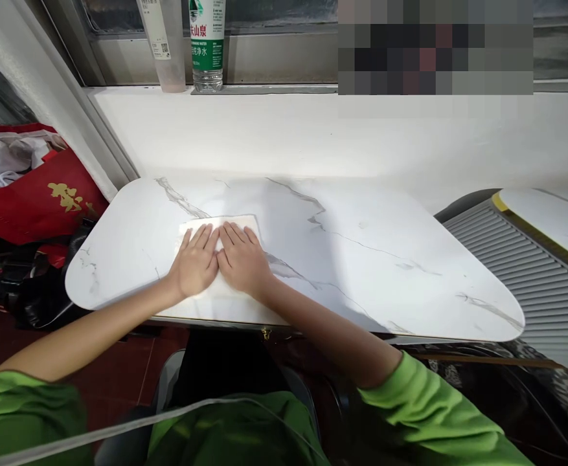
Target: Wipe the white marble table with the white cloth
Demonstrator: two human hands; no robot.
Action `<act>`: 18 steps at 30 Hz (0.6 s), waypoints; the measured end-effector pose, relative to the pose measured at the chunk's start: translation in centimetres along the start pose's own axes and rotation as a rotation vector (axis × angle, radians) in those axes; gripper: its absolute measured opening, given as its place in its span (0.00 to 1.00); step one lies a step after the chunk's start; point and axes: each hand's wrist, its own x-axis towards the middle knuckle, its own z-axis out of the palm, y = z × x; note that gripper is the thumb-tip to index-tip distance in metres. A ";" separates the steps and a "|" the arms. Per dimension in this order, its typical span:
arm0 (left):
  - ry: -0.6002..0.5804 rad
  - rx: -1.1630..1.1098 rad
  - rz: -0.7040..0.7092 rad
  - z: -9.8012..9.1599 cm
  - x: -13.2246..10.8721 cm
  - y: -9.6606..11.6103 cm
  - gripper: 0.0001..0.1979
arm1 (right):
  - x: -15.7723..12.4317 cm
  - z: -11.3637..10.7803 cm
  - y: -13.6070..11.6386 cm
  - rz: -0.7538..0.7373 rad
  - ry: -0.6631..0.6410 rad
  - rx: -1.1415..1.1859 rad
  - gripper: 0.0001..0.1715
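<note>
A white folded cloth or paper sheet lies flat on the white marble-patterned table, near its left front part. My left hand and my right hand rest side by side on top of it, palms down, fingers stretched out flat and pointing away from me. The two hands touch at the thumbs. Most of the sheet is hidden under them; only its far edge and corners show.
A water bottle with a green label and a clear container stand on the window sill at the back. A red bag with cloth lies left of the table. A grey slatted surface sits at the right.
</note>
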 end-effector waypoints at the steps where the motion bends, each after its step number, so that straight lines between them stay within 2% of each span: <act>1: -0.011 0.006 -0.014 -0.1 0.9 -0.6 0.30 | 1.0 0.2 0.2 0.006 -0.016 -0.002 0.32; 6: -0.068 0.024 -0.020 -0.4 5.6 -4.0 0.30 | 6.1 1.3 0.8 0.076 -0.050 -0.001 0.33; 18: -0.060 -0.012 -0.015 0.8 15.5 -10.8 0.29 | 16.1 4.5 4.4 0.110 0.069 0.048 0.31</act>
